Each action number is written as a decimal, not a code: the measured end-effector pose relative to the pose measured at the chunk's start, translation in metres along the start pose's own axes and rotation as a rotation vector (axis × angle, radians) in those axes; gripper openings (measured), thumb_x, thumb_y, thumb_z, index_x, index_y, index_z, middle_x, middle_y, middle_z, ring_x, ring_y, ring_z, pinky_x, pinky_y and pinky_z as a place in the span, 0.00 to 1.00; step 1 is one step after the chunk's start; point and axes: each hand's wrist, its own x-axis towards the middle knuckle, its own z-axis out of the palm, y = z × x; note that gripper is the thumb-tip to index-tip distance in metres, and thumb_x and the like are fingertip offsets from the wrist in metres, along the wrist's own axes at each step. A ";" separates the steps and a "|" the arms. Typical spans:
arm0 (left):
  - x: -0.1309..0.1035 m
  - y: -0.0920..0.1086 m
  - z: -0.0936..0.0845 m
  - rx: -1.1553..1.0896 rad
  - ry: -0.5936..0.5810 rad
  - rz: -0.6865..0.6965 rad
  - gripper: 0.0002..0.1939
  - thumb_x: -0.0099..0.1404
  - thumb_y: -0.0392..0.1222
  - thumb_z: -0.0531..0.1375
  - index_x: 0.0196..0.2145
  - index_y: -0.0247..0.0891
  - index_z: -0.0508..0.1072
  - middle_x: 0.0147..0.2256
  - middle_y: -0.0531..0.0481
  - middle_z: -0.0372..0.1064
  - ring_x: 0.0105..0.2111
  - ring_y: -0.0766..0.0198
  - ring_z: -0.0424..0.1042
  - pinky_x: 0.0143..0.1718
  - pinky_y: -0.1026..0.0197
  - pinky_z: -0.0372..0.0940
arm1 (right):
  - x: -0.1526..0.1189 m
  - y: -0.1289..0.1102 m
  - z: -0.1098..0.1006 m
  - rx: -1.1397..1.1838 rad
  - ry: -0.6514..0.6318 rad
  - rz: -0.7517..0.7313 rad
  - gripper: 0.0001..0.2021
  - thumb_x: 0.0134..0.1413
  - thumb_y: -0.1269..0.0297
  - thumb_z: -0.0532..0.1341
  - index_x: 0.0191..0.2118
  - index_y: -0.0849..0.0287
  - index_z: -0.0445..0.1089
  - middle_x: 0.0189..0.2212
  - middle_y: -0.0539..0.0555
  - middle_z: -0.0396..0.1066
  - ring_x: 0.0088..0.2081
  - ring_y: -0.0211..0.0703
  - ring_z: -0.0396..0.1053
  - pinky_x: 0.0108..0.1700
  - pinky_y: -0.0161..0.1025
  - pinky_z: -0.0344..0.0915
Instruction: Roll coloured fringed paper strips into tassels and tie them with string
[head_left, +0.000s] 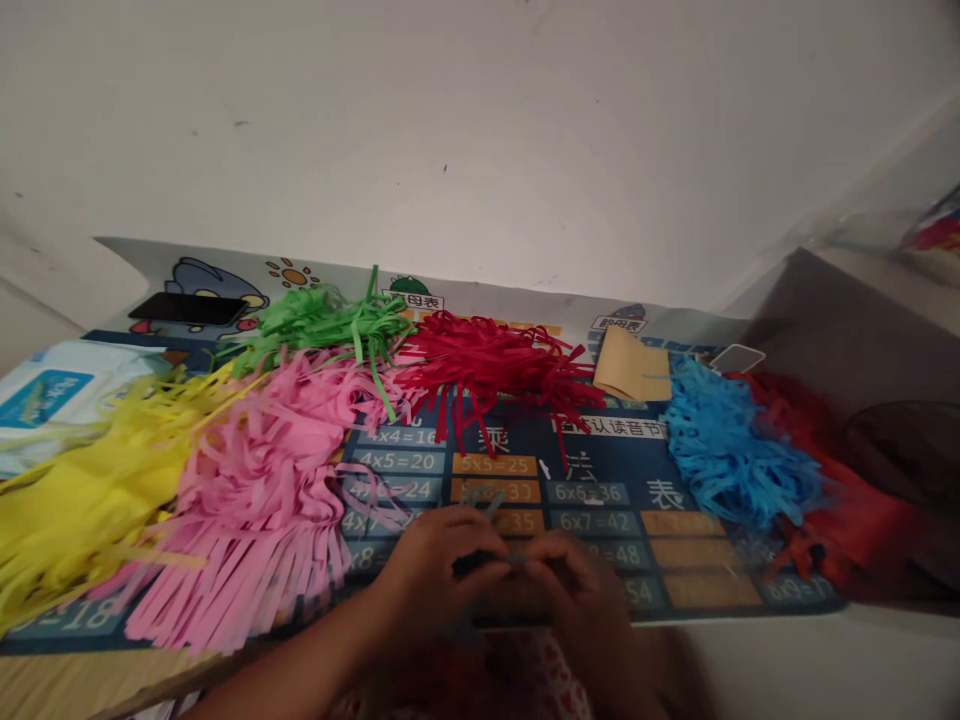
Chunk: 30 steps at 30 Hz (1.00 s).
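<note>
Low in the middle of the view, my left hand (435, 565) and my right hand (581, 590) come together over the printed mat (675, 590). The fingertips of both hands pinch a small, thin greyish-blue strip (516, 561) between them. It is dim and partly hidden by the fingers, so its material is unclear. Just beyond my left fingers, a narrow pale end (495, 503) sticks up. Left of my left hand lies a pink fringed paper bundle (277, 490), and a red fringed bundle (491, 365) lies beyond both hands.
Yellow (112, 480), green (322, 325) and blue (735, 445) fringed bundles lie around the mat. A dark red bundle (847, 490) is at right, beside a dark box-like object (825, 340). A tan folded paper (631, 365), a phone (187, 309) and a wipes pack (52, 395) lie farther back.
</note>
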 end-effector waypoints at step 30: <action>-0.035 0.002 -0.061 0.033 -0.099 -0.053 0.04 0.63 0.37 0.61 0.34 0.43 0.76 0.32 0.53 0.76 0.34 0.64 0.75 0.35 0.68 0.67 | -0.069 0.056 -0.021 -0.287 -0.604 0.172 0.11 0.60 0.65 0.57 0.38 0.50 0.78 0.33 0.51 0.78 0.37 0.47 0.74 0.39 0.36 0.66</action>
